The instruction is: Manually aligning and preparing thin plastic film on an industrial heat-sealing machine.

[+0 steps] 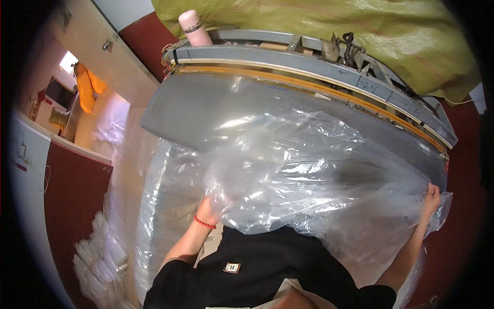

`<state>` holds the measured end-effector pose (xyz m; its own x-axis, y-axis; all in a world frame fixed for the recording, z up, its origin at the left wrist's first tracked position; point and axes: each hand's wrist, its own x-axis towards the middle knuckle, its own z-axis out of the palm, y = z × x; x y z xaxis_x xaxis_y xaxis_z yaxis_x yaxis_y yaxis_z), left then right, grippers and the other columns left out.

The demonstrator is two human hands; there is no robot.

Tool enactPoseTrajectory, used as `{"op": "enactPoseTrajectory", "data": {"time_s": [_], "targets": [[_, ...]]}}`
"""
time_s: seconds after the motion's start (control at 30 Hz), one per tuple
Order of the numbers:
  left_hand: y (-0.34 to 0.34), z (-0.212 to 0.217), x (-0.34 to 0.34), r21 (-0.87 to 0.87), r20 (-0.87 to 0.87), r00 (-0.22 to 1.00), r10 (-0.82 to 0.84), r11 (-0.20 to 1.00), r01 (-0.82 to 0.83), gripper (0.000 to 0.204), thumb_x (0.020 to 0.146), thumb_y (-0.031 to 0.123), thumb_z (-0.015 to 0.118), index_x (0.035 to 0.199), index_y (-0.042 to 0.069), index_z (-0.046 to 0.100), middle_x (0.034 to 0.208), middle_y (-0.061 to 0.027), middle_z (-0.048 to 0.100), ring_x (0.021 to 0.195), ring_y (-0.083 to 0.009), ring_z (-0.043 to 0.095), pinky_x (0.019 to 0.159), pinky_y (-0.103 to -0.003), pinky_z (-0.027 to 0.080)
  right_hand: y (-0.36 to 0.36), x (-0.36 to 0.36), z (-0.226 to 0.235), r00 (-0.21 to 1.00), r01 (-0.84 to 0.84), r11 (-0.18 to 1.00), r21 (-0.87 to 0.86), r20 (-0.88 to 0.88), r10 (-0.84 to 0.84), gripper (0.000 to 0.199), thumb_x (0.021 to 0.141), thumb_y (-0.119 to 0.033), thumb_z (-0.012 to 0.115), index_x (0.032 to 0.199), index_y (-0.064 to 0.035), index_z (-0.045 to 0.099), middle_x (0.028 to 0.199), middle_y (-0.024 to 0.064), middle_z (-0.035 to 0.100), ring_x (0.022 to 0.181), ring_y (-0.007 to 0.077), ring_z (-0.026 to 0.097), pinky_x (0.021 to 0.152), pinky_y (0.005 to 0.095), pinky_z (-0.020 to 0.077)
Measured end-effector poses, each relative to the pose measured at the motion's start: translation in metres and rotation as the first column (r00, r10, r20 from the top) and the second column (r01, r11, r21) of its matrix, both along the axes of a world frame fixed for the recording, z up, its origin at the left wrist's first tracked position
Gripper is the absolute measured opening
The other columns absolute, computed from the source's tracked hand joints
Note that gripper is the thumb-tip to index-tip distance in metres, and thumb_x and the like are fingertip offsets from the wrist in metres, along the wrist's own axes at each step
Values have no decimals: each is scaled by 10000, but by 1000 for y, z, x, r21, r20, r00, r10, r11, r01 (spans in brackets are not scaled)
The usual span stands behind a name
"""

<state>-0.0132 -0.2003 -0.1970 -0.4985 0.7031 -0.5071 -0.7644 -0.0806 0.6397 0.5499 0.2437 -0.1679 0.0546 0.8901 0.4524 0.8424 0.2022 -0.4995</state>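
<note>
Lettered shirt patch (pixel 232 267), inscribed grey beam (pixel 309 59).

Worktop (pixel 177 105): grey, smooth, faintly glossy, near-left corner rounded. Clear plastic film (pixel 288 170) lies over much of it, creased and bunched, spilling past the near edge; upper-left part of the surface bare. Orange strip (pixel 288 77) runs lengthwise along the far side. Just beyond it, a long grey metal rail (pixel 267 53), dark handwritten marks toward its right end. Pink bottle (pixel 195 30) upright, slightly tilted in view, at the rail's left end; its base hidden.
</note>
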Motion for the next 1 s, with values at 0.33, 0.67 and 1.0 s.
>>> {"op": "enactPoseTrajectory", "data": {"time_s": [0.33,0.67,1.0], "targets": [[11,96,-220,-225,-854,-146,-499,608,-761,212,855,220,456,752,39,493,656,-119,559,608,-214,555,524,-324,424,-6,-12,8,1000,1,998,-56,-29,-3,240,830,-235,536,751,-11,504,586,39,459,563,111,396,540,259,362],[152,124,-215,-198,-859,-414,-300,942,-271,180,783,154,519,910,38,572,940,-145,570,916,-299,522,788,-371,416,-4,-1,1,998,-61,996,61,-9,62,242,828,-229,543,724,-18,483,568,15,395,542,100,327,502,249,331],[176,122,-168,-339,-785,-590,-189,928,154,317,655,161,691,923,56,559,1017,-66,540,1048,-258,442,894,-365,334,-8,-11,4,998,-35,998,46,-49,37,249,836,-237,529,731,-20,469,571,29,371,551,102,325,512,247,328]]}}
